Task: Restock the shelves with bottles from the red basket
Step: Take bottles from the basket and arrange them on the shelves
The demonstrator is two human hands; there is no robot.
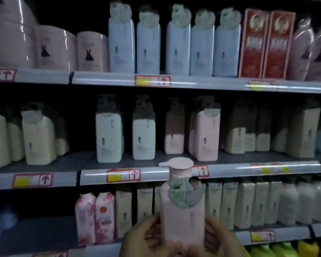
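Left hand (146, 236) and right hand (220, 238) low in view, fingers (209, 236) curled inward, palms facing each other.

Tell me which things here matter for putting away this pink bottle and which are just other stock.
Part of the job:
- pink pump bottle, held upright by the left hand and right hand
- matching pink bottles on the middle shelf

Just other stock:
- blue bottles
- red boxes
- white bottles
- floral pink bottles

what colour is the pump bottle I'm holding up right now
Pale pink, with a matching pink pump cap, on the held bottle; the head view shows it.
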